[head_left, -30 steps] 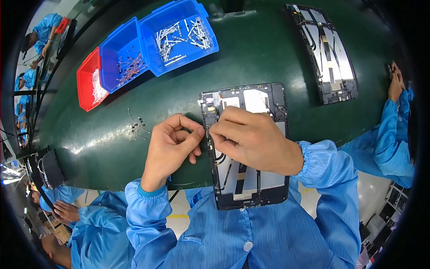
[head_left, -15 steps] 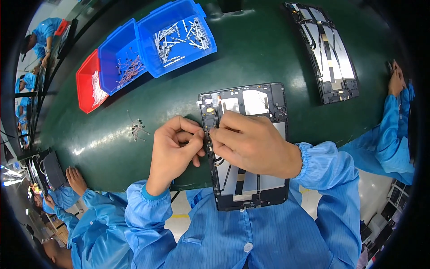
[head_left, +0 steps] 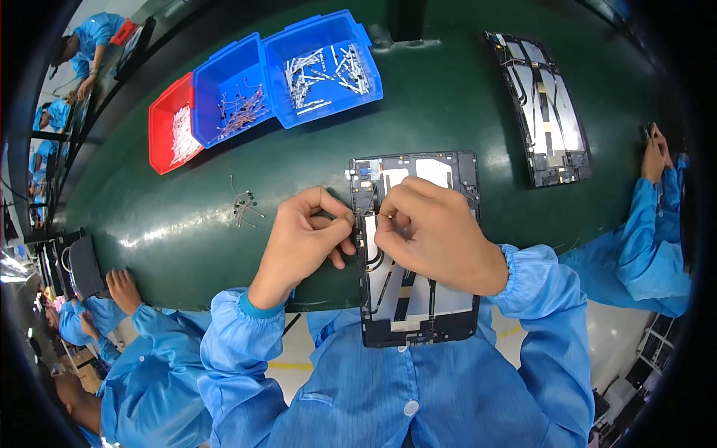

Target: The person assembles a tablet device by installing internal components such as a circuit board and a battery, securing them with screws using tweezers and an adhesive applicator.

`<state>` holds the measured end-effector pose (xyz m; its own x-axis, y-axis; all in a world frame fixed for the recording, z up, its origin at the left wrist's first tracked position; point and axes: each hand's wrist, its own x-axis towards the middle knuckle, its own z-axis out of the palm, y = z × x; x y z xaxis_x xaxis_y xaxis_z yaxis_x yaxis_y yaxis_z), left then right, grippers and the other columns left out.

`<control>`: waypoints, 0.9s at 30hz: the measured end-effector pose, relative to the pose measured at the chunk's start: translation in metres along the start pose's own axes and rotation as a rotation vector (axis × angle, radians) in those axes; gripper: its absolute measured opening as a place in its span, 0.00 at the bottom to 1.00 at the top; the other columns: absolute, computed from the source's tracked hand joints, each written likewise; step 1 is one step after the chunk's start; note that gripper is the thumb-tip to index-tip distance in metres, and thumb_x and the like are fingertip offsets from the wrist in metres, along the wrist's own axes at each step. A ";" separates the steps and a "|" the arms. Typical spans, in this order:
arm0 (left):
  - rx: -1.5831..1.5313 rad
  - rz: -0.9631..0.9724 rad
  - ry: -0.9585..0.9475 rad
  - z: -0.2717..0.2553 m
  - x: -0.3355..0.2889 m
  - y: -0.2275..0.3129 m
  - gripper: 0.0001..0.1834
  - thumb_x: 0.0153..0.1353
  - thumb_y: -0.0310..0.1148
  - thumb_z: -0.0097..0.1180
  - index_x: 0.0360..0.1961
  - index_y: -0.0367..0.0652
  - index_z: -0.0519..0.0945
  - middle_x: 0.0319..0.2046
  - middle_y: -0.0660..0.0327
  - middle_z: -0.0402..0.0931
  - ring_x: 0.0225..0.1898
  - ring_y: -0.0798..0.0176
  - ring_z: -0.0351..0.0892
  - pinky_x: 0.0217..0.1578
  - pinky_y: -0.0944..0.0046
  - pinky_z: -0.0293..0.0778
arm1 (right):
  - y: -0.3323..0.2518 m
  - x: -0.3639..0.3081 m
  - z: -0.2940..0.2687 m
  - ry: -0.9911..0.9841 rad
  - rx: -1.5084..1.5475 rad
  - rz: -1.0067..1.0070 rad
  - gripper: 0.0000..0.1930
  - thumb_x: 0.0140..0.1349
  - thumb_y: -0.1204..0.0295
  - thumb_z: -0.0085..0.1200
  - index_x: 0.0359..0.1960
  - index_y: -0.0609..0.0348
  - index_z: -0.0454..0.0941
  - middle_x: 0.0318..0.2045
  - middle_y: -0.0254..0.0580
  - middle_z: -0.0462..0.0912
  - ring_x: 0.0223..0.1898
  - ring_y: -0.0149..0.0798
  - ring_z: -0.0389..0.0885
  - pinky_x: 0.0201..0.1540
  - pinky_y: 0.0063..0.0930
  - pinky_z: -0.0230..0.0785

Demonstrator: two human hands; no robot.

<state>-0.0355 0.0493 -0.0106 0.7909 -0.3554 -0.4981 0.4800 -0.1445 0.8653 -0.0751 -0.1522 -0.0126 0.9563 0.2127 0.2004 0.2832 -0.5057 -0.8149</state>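
Observation:
An opened tablet point(head_left: 418, 336) lies in front of me at the table's near edge, its black frame, silver inner plates and dark cables exposed. Thumb and forefinger of my left hand point(head_left: 305, 243) are pinched together at the tablet's upper left edge; what they hold, if anything, is too small to tell. My right hand point(head_left: 441, 235) is over the middle of the tablet, fingers curled into a pinch. A tiny pale speck shows at its fingertips, but I cannot make out what it is. The right hand hides part of the inner plates.
A red bin point(head_left: 155, 123) of white pieces and two blue bins, one with reddish wires point(head_left: 243, 112), the other with silvery strips point(head_left: 306, 78), stand at the back left. Loose wired parts point(head_left: 243, 209) lie left of me. Another opened tablet point(head_left: 549, 112) is at the back right. Co-workers sit on both sides.
My right hand has drawn away to the right from my left fingertips, leaving a gap between the two hands. The left hand stays at the tablet's edge. The whole view has shifted slightly.

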 end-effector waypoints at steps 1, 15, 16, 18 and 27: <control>-0.001 0.010 0.002 -0.003 0.000 0.000 0.04 0.58 0.18 0.57 0.33 0.31 0.73 0.33 0.55 0.78 0.25 0.66 0.82 0.17 0.70 0.76 | 0.000 0.002 0.000 -0.006 -0.019 0.001 0.05 0.51 0.78 0.61 0.27 0.62 0.76 0.23 0.40 0.74 0.21 0.34 0.77 0.23 0.28 0.70; 0.149 0.036 -0.159 -0.007 0.014 0.003 0.10 0.61 0.22 0.58 0.34 0.37 0.67 0.29 0.60 0.75 0.21 0.67 0.81 0.15 0.69 0.77 | -0.022 0.066 -0.045 -0.129 -0.006 0.158 0.07 0.51 0.73 0.58 0.26 0.65 0.78 0.20 0.50 0.80 0.24 0.50 0.81 0.29 0.39 0.72; 0.164 0.041 -0.159 -0.006 0.014 0.002 0.10 0.61 0.22 0.58 0.34 0.38 0.67 0.29 0.60 0.75 0.21 0.67 0.81 0.16 0.69 0.77 | -0.024 0.081 -0.049 -0.002 -0.107 0.056 0.07 0.51 0.73 0.58 0.26 0.65 0.79 0.21 0.50 0.80 0.25 0.50 0.81 0.29 0.39 0.72; 0.167 0.044 -0.171 -0.010 0.011 0.003 0.10 0.61 0.23 0.59 0.35 0.38 0.67 0.29 0.60 0.75 0.22 0.67 0.82 0.17 0.69 0.78 | -0.021 0.113 -0.046 0.173 -0.308 -0.203 0.05 0.52 0.75 0.59 0.27 0.65 0.80 0.24 0.51 0.82 0.28 0.50 0.84 0.30 0.39 0.74; -0.017 0.070 -0.148 -0.042 0.019 0.018 0.17 0.63 0.33 0.63 0.44 0.34 0.70 0.32 0.55 0.80 0.25 0.68 0.80 0.21 0.70 0.78 | 0.017 0.194 0.023 -0.070 -0.840 -0.307 0.05 0.50 0.80 0.57 0.28 0.62 0.84 0.28 0.54 0.84 0.34 0.54 0.86 0.35 0.43 0.79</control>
<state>0.0039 0.0789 -0.0064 0.7588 -0.4961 -0.4221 0.4335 -0.0992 0.8957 0.1137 -0.1001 -0.0005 0.8311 0.4756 0.2882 0.5111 -0.8575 -0.0587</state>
